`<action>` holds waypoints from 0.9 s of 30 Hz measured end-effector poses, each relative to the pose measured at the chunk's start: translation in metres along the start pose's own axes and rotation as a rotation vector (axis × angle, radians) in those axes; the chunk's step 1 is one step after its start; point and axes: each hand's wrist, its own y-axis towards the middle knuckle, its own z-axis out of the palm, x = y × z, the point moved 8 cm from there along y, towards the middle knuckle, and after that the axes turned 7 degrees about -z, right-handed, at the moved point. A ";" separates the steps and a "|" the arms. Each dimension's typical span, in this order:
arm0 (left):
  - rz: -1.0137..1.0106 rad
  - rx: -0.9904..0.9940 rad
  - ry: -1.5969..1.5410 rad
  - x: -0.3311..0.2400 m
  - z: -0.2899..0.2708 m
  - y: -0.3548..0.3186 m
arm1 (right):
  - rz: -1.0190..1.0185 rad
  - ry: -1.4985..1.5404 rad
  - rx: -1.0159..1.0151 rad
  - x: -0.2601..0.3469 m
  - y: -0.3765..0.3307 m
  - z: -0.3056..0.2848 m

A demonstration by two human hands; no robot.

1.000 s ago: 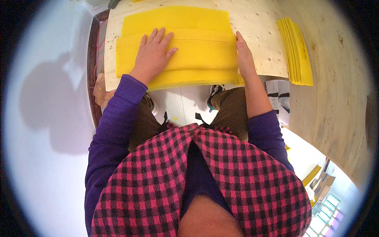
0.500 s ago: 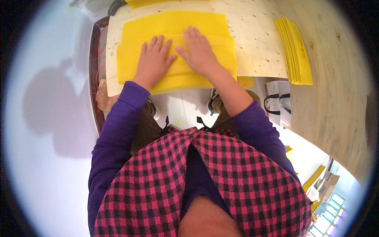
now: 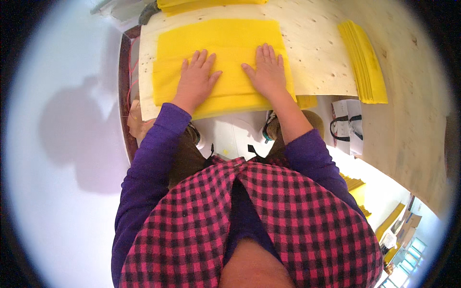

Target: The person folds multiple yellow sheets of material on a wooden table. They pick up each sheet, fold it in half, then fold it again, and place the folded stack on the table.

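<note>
A yellow folded cloth (image 3: 225, 38) lies spread on the plywood table (image 3: 319, 62), its near edge reaching the table's front edge. Flat on its left part rests my left hand (image 3: 196, 80), fingers spread and pointing away from me. My right hand (image 3: 268, 77) presses flat near the cloth's right edge, thumb and fingers apart. Neither hand grips anything. A fold line runs across the cloth beneath the hands.
Stacked folded yellow cloths (image 3: 363, 62) stand at the table's right, and more yellow cloth (image 3: 211, 5) lies at the far edge. Below the table sits a white bag with black handles (image 3: 346, 126). A white wall (image 3: 72, 158) borders the left.
My right hand has slid right across the cloth, away from the left hand. The cloth's raised, uneven layer now looks flatter. The whole view has shifted slightly.
</note>
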 end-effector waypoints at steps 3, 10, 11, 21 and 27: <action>-0.039 0.027 -0.046 -0.003 -0.007 0.011 | 0.006 0.000 0.010 0.000 0.001 0.002; -0.013 0.010 -0.024 -0.069 0.020 0.057 | -0.077 -0.074 -0.052 0.002 0.000 0.002; -0.055 0.029 -0.036 -0.065 0.026 0.058 | -0.078 -0.112 -0.038 0.000 0.000 0.004; -0.373 0.027 0.054 0.031 0.032 0.029 | -0.046 -0.008 -0.012 -0.003 0.001 0.010; -0.547 -0.008 0.175 0.082 0.010 0.004 | -0.032 -0.002 0.002 -0.005 0.003 0.015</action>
